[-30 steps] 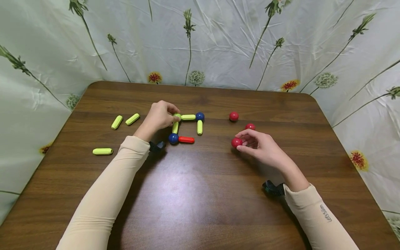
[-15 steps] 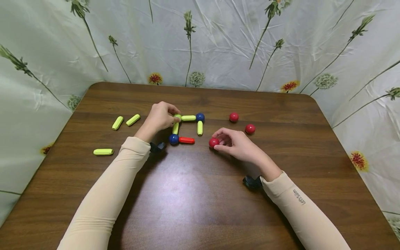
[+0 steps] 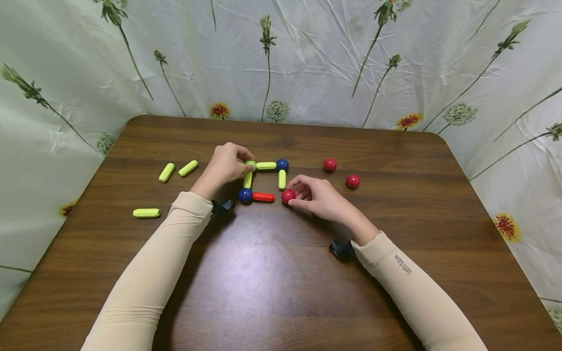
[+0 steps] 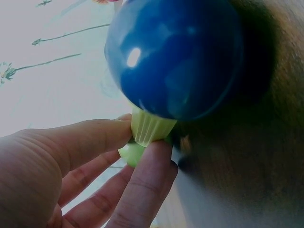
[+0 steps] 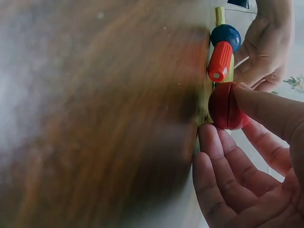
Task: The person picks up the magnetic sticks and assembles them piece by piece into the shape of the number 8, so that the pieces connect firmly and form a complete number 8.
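In the head view my left hand pinches the green ball at the back left corner of a magnetic frame. Yellow-green rods join this ball to a blue ball at back right and another blue ball at front left. A red rod points right from the front blue ball; a yellow-green rod comes forward from the back one. Between thumb and fingertips, my right hand holds a red ball close to these two rod ends. A small gap separates it from the red rod.
Two loose red balls, one farther back and one nearer, lie beyond my right hand. Left of my left hand are three loose yellow-green rods, one being the front rod. A flowered cloth hangs behind the wooden table.
My right hand has carried the red ball leftward from near the other red balls to the frame's front right corner. My left hand has stayed on the green ball.
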A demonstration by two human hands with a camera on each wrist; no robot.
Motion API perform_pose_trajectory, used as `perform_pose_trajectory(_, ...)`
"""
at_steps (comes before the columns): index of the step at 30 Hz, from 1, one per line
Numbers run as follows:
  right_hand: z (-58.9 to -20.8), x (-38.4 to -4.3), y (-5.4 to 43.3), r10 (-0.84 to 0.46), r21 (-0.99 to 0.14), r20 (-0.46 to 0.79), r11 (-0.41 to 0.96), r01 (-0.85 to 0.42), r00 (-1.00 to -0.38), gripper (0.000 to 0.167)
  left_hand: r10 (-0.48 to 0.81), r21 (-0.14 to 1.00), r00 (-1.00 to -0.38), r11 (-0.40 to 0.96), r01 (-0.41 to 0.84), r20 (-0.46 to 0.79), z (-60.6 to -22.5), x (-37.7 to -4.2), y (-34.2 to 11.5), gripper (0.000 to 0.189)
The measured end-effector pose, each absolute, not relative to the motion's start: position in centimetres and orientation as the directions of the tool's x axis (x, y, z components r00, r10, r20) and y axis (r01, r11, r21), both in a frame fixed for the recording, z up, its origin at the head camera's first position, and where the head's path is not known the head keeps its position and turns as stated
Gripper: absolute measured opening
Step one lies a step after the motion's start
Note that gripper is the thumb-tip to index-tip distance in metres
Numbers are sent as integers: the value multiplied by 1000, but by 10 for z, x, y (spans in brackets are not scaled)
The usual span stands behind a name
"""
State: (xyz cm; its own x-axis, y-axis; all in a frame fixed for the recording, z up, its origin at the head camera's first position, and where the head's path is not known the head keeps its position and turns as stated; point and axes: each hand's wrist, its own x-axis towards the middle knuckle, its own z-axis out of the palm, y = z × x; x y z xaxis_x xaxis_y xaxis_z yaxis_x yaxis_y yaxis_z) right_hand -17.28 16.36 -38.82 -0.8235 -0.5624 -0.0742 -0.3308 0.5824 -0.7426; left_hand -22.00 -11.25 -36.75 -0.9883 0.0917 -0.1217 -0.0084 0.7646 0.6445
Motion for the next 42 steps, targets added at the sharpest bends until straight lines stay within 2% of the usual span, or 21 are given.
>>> perform_pose_trajectory(12, -391, -177, 156, -581, -714, -49, 590, -378, -812, 28, 104, 638, -989, 770, 14, -104, -368, -221, -113, 20)
perform_pose_trajectory(42, -386, -183, 148, -597, -682, -60, 609, -404, -800, 34, 108, 626, -988, 779, 15, -110, -368, -222, -113, 20)
